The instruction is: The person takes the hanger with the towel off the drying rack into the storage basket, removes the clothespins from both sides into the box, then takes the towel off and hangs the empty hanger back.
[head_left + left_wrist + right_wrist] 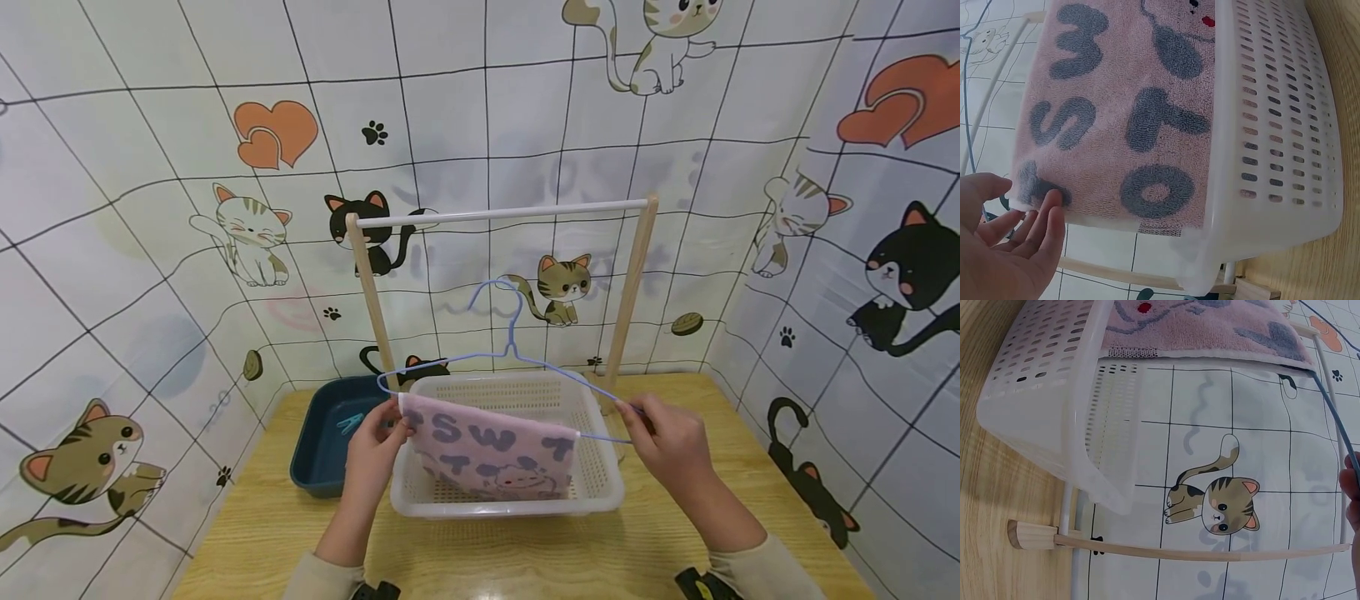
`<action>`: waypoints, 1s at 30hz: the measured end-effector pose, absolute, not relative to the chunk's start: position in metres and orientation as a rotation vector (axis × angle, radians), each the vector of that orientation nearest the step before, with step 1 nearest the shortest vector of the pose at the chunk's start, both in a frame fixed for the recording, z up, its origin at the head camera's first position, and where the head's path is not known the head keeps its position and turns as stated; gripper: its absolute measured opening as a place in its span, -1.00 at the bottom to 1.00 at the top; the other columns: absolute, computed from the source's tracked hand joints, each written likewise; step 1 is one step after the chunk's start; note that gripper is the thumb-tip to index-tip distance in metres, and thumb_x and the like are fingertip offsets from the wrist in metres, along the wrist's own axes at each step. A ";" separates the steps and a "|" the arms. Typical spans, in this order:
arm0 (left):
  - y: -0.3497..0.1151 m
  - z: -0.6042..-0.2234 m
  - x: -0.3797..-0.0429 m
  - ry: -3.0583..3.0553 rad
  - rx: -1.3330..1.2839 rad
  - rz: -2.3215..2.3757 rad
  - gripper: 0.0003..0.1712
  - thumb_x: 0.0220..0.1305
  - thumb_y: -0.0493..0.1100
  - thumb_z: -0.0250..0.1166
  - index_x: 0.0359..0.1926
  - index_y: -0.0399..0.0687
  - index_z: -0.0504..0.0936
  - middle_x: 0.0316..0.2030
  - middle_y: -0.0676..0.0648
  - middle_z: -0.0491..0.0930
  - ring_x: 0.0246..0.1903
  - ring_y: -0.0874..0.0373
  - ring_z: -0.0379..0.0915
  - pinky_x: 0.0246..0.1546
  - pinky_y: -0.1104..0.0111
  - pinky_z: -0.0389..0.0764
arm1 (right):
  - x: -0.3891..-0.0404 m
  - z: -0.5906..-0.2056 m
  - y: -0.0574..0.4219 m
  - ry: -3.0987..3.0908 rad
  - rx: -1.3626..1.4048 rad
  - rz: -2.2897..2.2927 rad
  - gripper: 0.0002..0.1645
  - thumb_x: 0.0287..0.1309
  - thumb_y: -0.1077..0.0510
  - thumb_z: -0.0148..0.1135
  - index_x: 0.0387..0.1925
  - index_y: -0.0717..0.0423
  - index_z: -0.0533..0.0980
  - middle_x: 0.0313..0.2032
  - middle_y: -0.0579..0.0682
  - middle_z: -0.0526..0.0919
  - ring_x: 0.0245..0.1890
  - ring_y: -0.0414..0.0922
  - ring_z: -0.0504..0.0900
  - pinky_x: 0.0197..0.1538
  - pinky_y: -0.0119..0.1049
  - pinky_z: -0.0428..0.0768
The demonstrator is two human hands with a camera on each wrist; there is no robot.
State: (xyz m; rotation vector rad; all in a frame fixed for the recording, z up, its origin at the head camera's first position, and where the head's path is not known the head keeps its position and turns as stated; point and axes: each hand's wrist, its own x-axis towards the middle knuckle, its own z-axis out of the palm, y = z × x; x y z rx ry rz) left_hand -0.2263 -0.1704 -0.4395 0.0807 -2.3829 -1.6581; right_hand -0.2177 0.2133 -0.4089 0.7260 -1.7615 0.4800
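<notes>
A pink towel (491,446) with grey letters and a cartoon figure hangs folded over the lower bar of a blue clothes hanger (512,354). My left hand (375,446) pinches the towel's upper left corner; in the left wrist view, the thumb and fingers of the left hand (1016,231) meet around the towel's hem (1025,205). At the other end, my right hand (667,437) grips the hanger's right corner, its hook pointing up. Only the fingertips of the right hand (1350,481) show in the right wrist view, on the blue hanger (1333,409).
A white slotted basket (506,508) stands below the towel. Behind it rises a wooden rack with a white crossbar (502,214). To the left, a dark blue tray (315,475) holds light-blue clothespins (348,424). A cat-printed curtain (450,100) surrounds the wooden table (247,533).
</notes>
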 end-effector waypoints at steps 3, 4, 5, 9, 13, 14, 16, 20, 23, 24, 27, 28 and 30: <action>-0.170 -0.438 -0.226 -2.373 0.092 -1.637 -0.52 0.32 -0.07 0.30 0.21 -0.11 0.53 -0.08 -0.10 0.59 -0.16 0.07 0.58 -0.11 0.22 0.52 | -0.217 -0.408 0.213 -1.753 0.700 0.453 -0.43 0.45 -0.13 -0.01 -0.59 0.17 0.48 -0.78 -0.24 0.29 -0.80 -0.46 0.06 -0.77 -0.53 0.05; -0.169 -0.438 -0.226 -2.376 0.091 -1.619 -0.54 0.30 -0.08 0.32 0.19 -0.11 0.55 -0.12 -0.09 0.59 -0.18 0.08 0.57 -0.12 0.25 0.52 | -0.217 -0.407 0.212 -1.750 0.689 0.444 -0.42 0.44 -0.13 -0.01 -0.59 0.16 0.49 -0.79 -0.24 0.29 -0.81 -0.45 0.06 -0.77 -0.53 0.04; -0.169 -0.438 -0.225 -2.382 0.085 -1.597 -0.54 0.28 -0.09 0.35 0.16 -0.11 0.57 -0.16 -0.08 0.59 -0.20 0.09 0.56 -0.14 0.28 0.52 | -0.217 -0.407 0.212 -1.748 0.677 0.434 -0.42 0.44 -0.13 0.00 -0.60 0.16 0.49 -0.80 -0.23 0.29 -0.82 -0.45 0.06 -0.77 -0.53 0.03; -0.165 -0.438 -0.223 -2.395 -0.021 -1.462 -0.53 0.16 -0.19 0.44 0.10 -0.18 0.62 -0.29 -0.02 0.58 -0.30 0.13 0.51 -0.24 0.37 0.55 | -0.217 -0.406 0.212 -1.744 0.636 0.411 -0.40 0.43 -0.15 0.00 -0.61 0.15 0.52 -0.83 -0.23 0.30 -0.84 -0.43 0.07 -0.77 -0.51 0.00; -0.160 -0.441 -0.222 -2.336 -0.285 -1.106 -0.46 -0.01 -0.26 0.54 0.05 -0.27 0.66 -0.38 0.00 0.54 -0.39 0.19 0.51 -0.35 0.33 0.61 | -0.217 -0.406 0.211 -1.759 0.600 0.409 -0.39 0.43 -0.17 0.00 -0.61 0.15 0.54 -0.84 -0.23 0.29 -0.85 -0.42 0.07 -0.77 -0.50 -0.02; -0.159 -0.443 -0.222 -2.301 -0.350 -0.998 -0.44 -0.07 -0.27 0.56 0.03 -0.29 0.66 -0.40 0.00 0.53 -0.42 0.20 0.51 -0.38 0.32 0.60 | -0.217 -0.406 0.211 -1.762 0.593 0.410 -0.38 0.42 -0.18 0.00 -0.61 0.15 0.54 -0.84 -0.23 0.30 -0.85 -0.42 0.07 -0.77 -0.50 -0.02; -0.158 -0.445 -0.222 -2.230 -0.452 -0.832 -0.39 -0.17 -0.27 0.61 0.01 -0.32 0.67 -0.41 -0.02 0.50 -0.45 0.20 0.49 -0.44 0.33 0.59 | -0.218 -0.406 0.211 -1.769 0.584 0.414 -0.38 0.42 -0.18 0.00 -0.62 0.14 0.54 -0.84 -0.23 0.30 -0.85 -0.42 0.06 -0.77 -0.50 -0.03; -0.157 -0.449 -0.223 -2.154 -0.598 -0.658 -0.33 -0.32 -0.24 0.66 -0.06 -0.35 0.69 -0.42 -0.02 0.44 -0.49 0.22 0.40 -0.53 0.44 0.49 | -0.219 -0.407 0.210 -1.771 0.571 0.417 -0.38 0.42 -0.19 0.01 -0.63 0.14 0.53 -0.84 -0.23 0.31 -0.85 -0.43 0.06 -0.77 -0.50 -0.03; -0.156 -0.450 -0.224 -2.140 -0.667 -0.584 -0.29 -0.39 -0.20 0.68 -0.07 -0.35 0.69 -0.43 0.00 0.40 -0.50 0.24 0.33 -0.52 0.46 0.44 | -0.219 -0.407 0.210 -1.773 0.557 0.417 -0.38 0.41 -0.19 0.01 -0.63 0.14 0.53 -0.84 -0.22 0.31 -0.86 -0.41 0.05 -0.77 -0.49 -0.03; -0.157 -0.450 -0.225 -2.137 -0.684 -0.570 -0.27 -0.41 -0.19 0.69 -0.07 -0.36 0.69 -0.43 0.00 0.39 -0.50 0.24 0.32 -0.51 0.45 0.43 | -0.219 -0.407 0.210 -1.774 0.551 0.414 -0.37 0.41 -0.19 0.01 -0.63 0.14 0.53 -0.85 -0.21 0.31 -0.87 -0.41 0.05 -0.77 -0.49 -0.03; -0.157 -0.452 -0.226 -2.134 -0.708 -0.554 -0.27 -0.43 -0.21 0.69 -0.07 -0.36 0.69 -0.44 0.01 0.38 -0.50 0.26 0.30 -0.50 0.45 0.43 | -0.219 -0.407 0.210 -1.778 0.533 0.410 -0.37 0.41 -0.20 0.00 -0.63 0.14 0.53 -0.85 -0.21 0.32 -0.87 -0.39 0.06 -0.77 -0.48 -0.03; -0.157 -0.452 -0.226 -2.132 -0.710 -0.554 -0.28 -0.43 -0.22 0.69 -0.08 -0.35 0.70 -0.44 0.01 0.38 -0.50 0.27 0.30 -0.49 0.45 0.43 | -0.219 -0.407 0.210 -1.780 0.530 0.407 -0.37 0.41 -0.20 0.00 -0.63 0.14 0.53 -0.85 -0.21 0.32 -0.88 -0.39 0.07 -0.77 -0.47 -0.03; -0.157 -0.453 -0.226 -2.126 -0.708 -0.557 -0.34 -0.41 -0.25 0.68 -0.11 -0.33 0.72 -0.45 0.01 0.37 -0.51 0.27 0.30 -0.50 0.46 0.42 | -0.219 -0.407 0.210 -1.782 0.523 0.403 -0.37 0.41 -0.21 0.00 -0.63 0.14 0.53 -0.85 -0.21 0.33 -0.88 -0.38 0.08 -0.78 -0.47 -0.03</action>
